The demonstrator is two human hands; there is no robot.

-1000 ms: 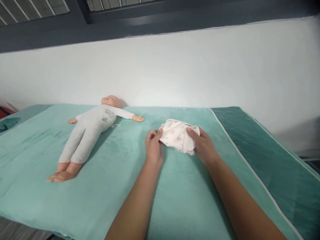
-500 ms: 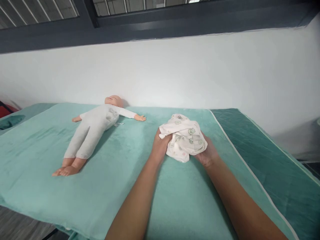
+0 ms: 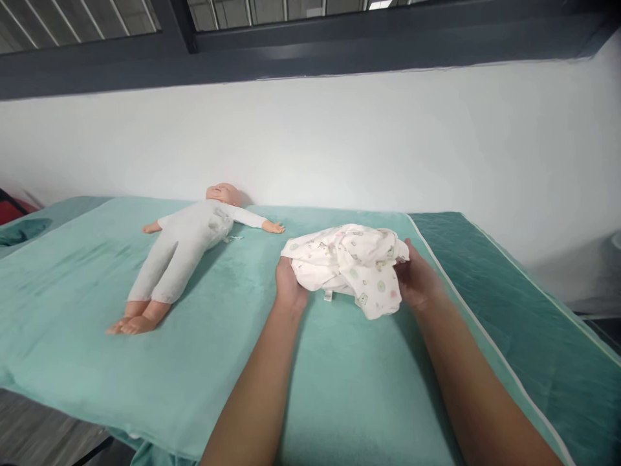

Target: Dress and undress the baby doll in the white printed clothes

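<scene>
A white baby garment (image 3: 350, 266) with small printed animals is stretched between my two hands just above the teal blanket (image 3: 218, 349). My left hand (image 3: 289, 288) grips its left edge, fingers closed under the cloth. My right hand (image 3: 418, 283) holds the right side, fingers tucked behind the fabric. A loose flap hangs down toward the blanket. A baby doll (image 3: 187, 244) in a pale grey suit lies on its back to the left, arms spread, head near the wall.
A white wall (image 3: 339, 142) runs behind the bed, with a dark window frame (image 3: 310, 45) above. A darker green quilted cover (image 3: 524, 304) lies on the right, edged with white piping. A dark green item (image 3: 19, 231) sits at far left. The blanket's near edge drops off at bottom left.
The garment went from a bundled lump on the blanket to being lifted and spread wider. My hands moved apart, the left one sliding left along the cloth.
</scene>
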